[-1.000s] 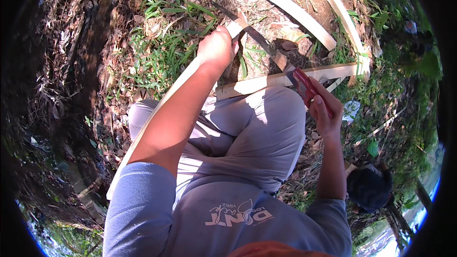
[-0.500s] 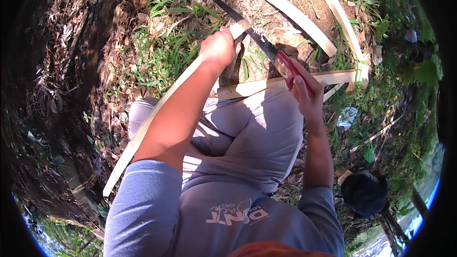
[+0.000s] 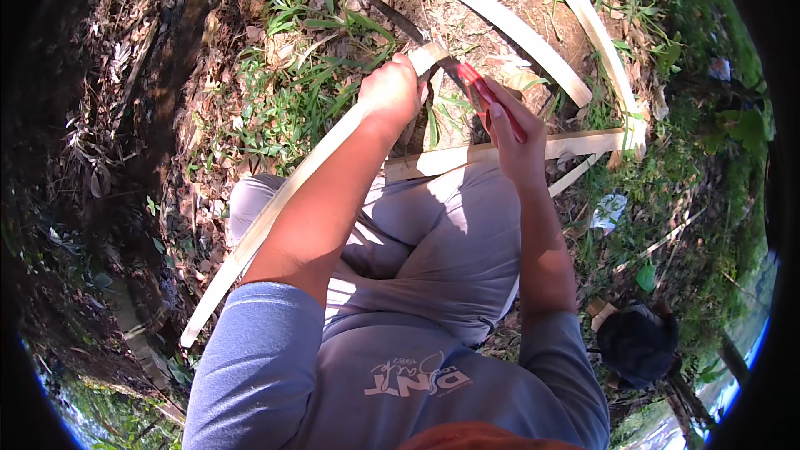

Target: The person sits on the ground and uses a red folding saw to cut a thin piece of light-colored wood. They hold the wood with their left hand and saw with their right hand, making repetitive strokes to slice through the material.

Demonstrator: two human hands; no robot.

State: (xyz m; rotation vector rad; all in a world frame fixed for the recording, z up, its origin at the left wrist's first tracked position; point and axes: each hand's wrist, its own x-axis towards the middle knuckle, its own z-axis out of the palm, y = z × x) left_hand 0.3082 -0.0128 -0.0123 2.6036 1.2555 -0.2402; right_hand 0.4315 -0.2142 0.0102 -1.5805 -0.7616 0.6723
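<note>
My left hand (image 3: 392, 92) is closed around a long pale wooden strip (image 3: 242, 252) near its far end. The strip runs back along my left forearm, past my left knee. In my right hand (image 3: 515, 129) is the red handle of a handsaw (image 3: 475, 87), fingers wrapped round it. The saw's dark blade lies across the strip's far end, just beyond my left hand, and its tip reaches into the grass at upper left. How deep the blade sits in the wood cannot be made out.
Another wooden strip (image 3: 500, 29) lies on the leafy ground ahead. Farther right, a shorter strip (image 3: 596, 29) meets a wooden piece (image 3: 575, 143) that runs in front of my knees. A crumpled pale wrapper (image 3: 608, 211) and a dark rounded object (image 3: 637, 344) are at right.
My right hand has pushed the saw forward and to the left, so the handle is now close to the strip. My left hand has shifted slightly, still holding the strip.
</note>
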